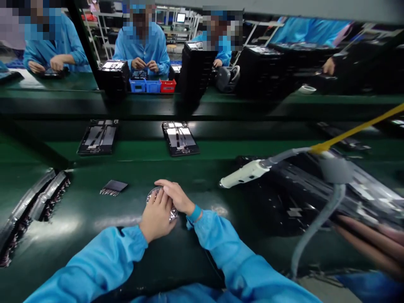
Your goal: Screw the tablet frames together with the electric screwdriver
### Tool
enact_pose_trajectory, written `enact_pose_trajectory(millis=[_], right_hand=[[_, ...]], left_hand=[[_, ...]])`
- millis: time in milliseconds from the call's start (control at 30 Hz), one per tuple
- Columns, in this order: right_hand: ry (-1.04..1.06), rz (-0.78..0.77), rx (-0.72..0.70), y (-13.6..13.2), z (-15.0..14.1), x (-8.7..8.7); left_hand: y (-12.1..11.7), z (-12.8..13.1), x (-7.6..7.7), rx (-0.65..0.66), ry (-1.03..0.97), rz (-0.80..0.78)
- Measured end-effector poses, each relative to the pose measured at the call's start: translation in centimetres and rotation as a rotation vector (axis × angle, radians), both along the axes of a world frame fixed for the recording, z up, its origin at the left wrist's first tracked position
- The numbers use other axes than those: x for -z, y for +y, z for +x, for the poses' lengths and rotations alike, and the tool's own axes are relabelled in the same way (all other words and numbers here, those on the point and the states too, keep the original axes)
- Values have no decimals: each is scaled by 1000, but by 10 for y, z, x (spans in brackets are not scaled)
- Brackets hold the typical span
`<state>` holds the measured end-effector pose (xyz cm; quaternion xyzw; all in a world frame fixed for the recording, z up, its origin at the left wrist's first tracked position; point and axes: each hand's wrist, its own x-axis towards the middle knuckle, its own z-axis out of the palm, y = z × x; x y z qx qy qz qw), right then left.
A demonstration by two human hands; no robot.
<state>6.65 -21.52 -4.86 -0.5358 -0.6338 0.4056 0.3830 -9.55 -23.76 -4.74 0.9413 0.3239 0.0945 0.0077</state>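
A round dish (pixel 173 213) with small shiny metal pieces in it sits on the green bench in front of me, mostly covered by my hands. Over its left part lies my left hand (pixel 158 216), palm down with fingers stretched out. My right hand (pixel 177 197), with a blue band at the wrist, reaches across its far right side. Its fingers are extended and meet the left fingertips. Whether either hand pinches a small piece cannot be seen. To the left lies a small stack of dark flat parts with thin leads (pixel 114 187).
Long rows of silvery strips (pixel 41 195) lie at left. Two opened tablet-like devices (pixel 180 138) rest on the strip beyond. A white cylindrical hand tool (pixel 244 174) hangs at right on a grey cable. A blurred person's arm (pixel 369 240) and dark panels are at right; co-workers sit opposite.
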Motion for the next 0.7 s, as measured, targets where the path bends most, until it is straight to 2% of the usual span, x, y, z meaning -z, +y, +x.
enact_pose_trajectory(millis=[100, 233, 333, 433, 500, 633, 700], right_hand=[[15, -16, 39, -7, 4, 1], [10, -33, 144, -25, 12, 3], [-1, -15, 100, -16, 7, 4], [-38, -2, 30, -2, -1, 2], [-81, 5, 52, -1, -1, 1], [-149, 23, 164, -17, 7, 3], [-146, 31, 148, -19, 8, 4]], left_hand=[[9, -7, 0, -32, 0, 11], [-10, -15, 2, -29, 12, 10], [-14, -3, 5, -9, 2, 23], [0, 6, 4, -36, -47, 91], [8, 3, 5, -39, -95, 171], [0, -10, 20, 5, -155, 328], [-7, -6, 27, 35, -151, 329]])
